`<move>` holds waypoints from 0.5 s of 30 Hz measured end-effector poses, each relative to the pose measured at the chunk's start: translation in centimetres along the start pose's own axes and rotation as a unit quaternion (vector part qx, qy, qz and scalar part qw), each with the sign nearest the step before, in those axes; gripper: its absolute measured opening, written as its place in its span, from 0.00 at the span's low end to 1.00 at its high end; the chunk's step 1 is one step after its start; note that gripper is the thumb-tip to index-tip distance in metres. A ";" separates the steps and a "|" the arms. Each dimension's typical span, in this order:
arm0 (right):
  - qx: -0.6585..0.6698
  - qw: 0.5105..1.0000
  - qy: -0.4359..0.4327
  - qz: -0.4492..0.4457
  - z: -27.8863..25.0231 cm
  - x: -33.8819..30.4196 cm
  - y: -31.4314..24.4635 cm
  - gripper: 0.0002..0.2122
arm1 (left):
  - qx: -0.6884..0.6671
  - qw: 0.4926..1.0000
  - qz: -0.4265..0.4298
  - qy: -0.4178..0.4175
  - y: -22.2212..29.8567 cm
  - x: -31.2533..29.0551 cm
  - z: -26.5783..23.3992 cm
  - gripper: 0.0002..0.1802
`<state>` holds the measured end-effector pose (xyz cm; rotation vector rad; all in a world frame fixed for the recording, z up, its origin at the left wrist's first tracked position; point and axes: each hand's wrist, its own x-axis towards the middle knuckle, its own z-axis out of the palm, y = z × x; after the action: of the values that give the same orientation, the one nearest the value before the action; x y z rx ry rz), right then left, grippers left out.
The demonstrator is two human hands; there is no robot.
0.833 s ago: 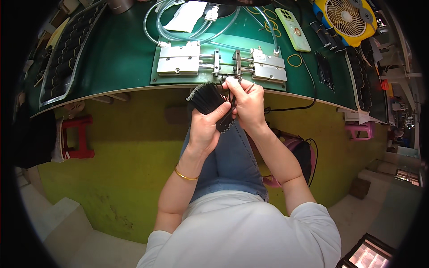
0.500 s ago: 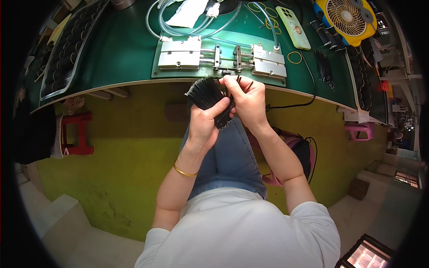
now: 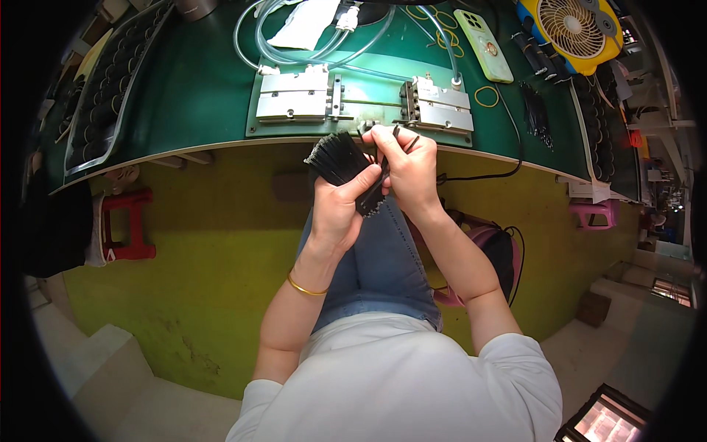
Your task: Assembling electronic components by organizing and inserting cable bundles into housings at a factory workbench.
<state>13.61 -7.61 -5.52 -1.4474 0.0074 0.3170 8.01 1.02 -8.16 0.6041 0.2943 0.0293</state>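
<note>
My left hand is closed round a thick bundle of short black wires, whose pale tips fan out at the upper left. Right beside it, my right hand pinches a few black wires of the same kind, their ends poking up past the fingers. Both hands meet just in front of the bench edge. Directly beyond them is a metal fixture with a left silver pneumatic cylinder block and a right one, mounted on a pale green plate. The fingertips of both hands are partly hidden.
Clear air hoses loop behind the fixture. Farther right lie a green phone, yellow rubber bands, loose black wires and a yellow-blue fan. A tray of black wire bundles stands left; a red stool is on the floor.
The fixture's two clamp jaws have drawn apart, each back toward its own cylinder block. Both hands stay nearly in place, still holding the wires.
</note>
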 end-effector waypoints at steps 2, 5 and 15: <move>-0.005 1.000 0.004 -0.006 0.0 0.1 0.3 0.09 | -0.001 1.000 0.003 -0.003 -0.1 0.1 -0.1 0.08; -0.015 1.000 0.013 -0.018 0.1 0.1 0.5 0.09 | -0.011 1.000 0.001 0.001 0.1 0.0 0.2 0.08; -0.027 0.999 -0.004 -0.028 0.4 -0.6 -0.1 0.10 | 0.009 1.000 -0.002 -0.003 0.4 -0.6 -0.1 0.07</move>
<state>12.96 -7.39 -5.23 -1.4967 -0.0475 0.2789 7.47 1.32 -7.86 0.6207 0.2911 0.0205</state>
